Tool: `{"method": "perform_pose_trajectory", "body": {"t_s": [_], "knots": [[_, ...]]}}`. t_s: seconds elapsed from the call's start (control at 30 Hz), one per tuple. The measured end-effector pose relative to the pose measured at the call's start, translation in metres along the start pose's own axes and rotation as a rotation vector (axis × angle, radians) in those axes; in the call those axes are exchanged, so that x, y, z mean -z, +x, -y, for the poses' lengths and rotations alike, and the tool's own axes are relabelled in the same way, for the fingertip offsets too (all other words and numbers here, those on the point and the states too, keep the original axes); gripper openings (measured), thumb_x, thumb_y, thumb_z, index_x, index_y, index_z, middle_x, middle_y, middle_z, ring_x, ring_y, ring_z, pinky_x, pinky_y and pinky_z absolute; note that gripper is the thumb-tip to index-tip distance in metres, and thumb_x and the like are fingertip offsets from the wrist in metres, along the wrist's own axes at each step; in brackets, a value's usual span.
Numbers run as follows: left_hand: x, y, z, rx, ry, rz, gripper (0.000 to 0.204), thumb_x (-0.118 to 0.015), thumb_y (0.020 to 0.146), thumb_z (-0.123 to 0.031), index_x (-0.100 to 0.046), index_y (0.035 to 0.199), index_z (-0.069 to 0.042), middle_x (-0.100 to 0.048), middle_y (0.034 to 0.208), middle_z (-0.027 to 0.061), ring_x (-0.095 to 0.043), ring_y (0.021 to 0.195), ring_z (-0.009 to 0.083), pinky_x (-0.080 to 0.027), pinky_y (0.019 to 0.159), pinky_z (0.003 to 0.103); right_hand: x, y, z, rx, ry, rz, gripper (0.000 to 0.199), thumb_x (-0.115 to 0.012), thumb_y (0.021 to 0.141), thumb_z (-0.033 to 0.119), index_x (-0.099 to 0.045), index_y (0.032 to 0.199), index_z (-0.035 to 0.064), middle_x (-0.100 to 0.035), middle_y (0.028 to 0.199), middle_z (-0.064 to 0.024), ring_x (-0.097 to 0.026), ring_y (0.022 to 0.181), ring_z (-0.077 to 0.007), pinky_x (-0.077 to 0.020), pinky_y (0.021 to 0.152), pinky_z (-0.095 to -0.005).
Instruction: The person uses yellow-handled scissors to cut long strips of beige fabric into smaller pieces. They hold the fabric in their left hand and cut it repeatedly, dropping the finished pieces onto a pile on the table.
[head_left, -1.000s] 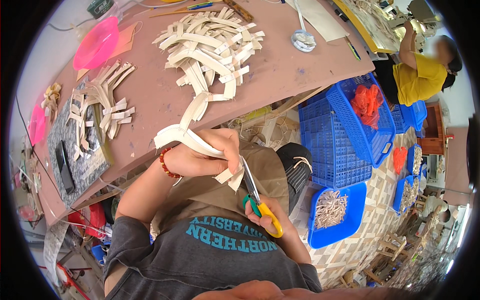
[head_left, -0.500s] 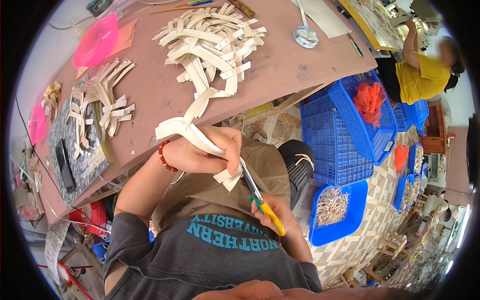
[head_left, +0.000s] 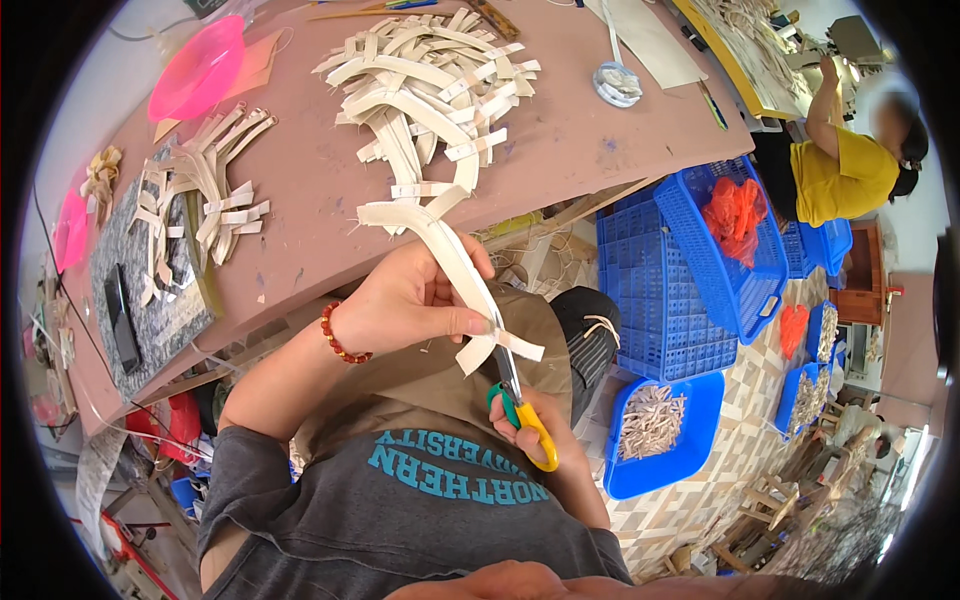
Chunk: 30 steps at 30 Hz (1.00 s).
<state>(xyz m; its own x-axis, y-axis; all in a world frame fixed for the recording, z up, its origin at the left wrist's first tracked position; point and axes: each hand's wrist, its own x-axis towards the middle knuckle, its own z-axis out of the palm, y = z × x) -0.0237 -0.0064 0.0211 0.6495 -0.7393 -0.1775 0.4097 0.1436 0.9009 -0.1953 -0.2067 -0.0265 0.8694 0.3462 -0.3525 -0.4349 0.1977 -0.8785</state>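
Pale cream woven strip point(head_left: 455, 265), flat and ribbon-like with a forked upper end and short cross-tabs near its lower end, held over the person's lap just below the bench edge. The left hand point(head_left: 415, 305) has its fingers clenched around the middle of the strip, thumb lying along it. The right hand point(head_left: 540, 435) grasps the green-and-yellow-handled scissors point(head_left: 520, 405), whose blades point up and meet the strip at its lower tabs; whether the blades are parted or closed cannot be told. A red bead bracelet point(head_left: 338, 338) sits on the left wrist.

Risk, as a judgement: the blades lie close to the left thumb and fingertips, so a slip could nick them. A tilted strip could yield a crooked cut or take off a tab.

The pinkish-brown bench point(head_left: 310, 200) carries a large heap of similar cream strips point(head_left: 430, 75), a smaller heap point(head_left: 200, 200) on a grey speckled mat and a round pink plastic bowl point(head_left: 195, 70). Blue plastic baskets point(head_left: 690, 270) stand on the tiled floor to the right, one holding cut pieces. Another person in a yellow shirt point(head_left: 835, 175) works well apart.
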Motion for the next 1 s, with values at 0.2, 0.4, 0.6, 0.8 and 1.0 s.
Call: {"method": "perform_pose_trajectory", "body": {"t_s": [0.2,0.4,0.6,0.8,1.0], "knots": [[0.0,0.001,-0.004,0.019,0.016,0.016,0.039,-0.069,0.077,0.002,-0.045,0.106,-0.005,-0.062,0.084,0.0056,-0.062,0.071,0.0095,-0.051,0.057,0.021,-0.007,0.005,0.006,-0.007,0.067,0.005,0.039,-0.063,0.08,0.039,-0.052,0.08,0.0017,-0.045,0.079,-0.0008,-0.042,0.068,-0.009,-0.0348,0.062,-0.023],[0.003,0.0,-0.004,0.016,0.022,0.036,0.041,-0.071,0.075,0.002,-0.044,0.105,-0.005,-0.062,0.082,0.0055,-0.062,0.07,0.0089,-0.05,0.056,0.02,0.0,0.003,0.006,0.008,-0.022,0.057,0.041,-0.063,0.081,0.04,-0.051,0.076,0.0014,-0.046,0.077,-0.001,-0.042,0.068,-0.0096,-0.0332,0.061,-0.0238],[0.005,0.001,-0.005,0.063,0.01,0.056,0.04,-0.071,0.075,0.003,-0.044,0.103,-0.006,-0.062,0.082,0.0055,-0.062,0.07,0.0092,-0.05,0.057,0.021,-0.001,0.001,0.009,-0.038,-0.022,0.044,0.041,-0.065,0.081,0.039,-0.052,0.073,0.0011,-0.047,0.076,-0.0014,-0.043,0.069,-0.0104,-0.0341,0.062,-0.024],[0.005,0.001,0.0,0.006,-0.053,0.039,0.037,-0.07,0.076,0.003,-0.047,0.104,-0.005,-0.061,0.088,0.0039,-0.061,0.078,0.0097,-0.05,0.065,0.023,0.0,-0.001,-0.003,-0.029,0.03,0.002,0.034,-0.063,0.083,0.033,-0.053,0.078,0.001,-0.049,0.077,-0.0014,-0.043,0.068,-0.0096,-0.0348,0.061,-0.0228],[0.007,-0.001,0.002,-0.009,-0.091,-0.054,0.034,-0.069,0.077,0.003,-0.053,0.106,-0.003,-0.061,0.092,0.002,-0.06,0.086,0.0098,-0.05,0.075,0.025,-0.004,0.002,-0.007,-0.084,-0.061,-0.063,0.031,-0.063,0.082,0.031,-0.053,0.081,0.0018,-0.049,0.078,-0.0004,-0.044,0.068,-0.0083,-0.0364,0.061,-0.0219]]}}
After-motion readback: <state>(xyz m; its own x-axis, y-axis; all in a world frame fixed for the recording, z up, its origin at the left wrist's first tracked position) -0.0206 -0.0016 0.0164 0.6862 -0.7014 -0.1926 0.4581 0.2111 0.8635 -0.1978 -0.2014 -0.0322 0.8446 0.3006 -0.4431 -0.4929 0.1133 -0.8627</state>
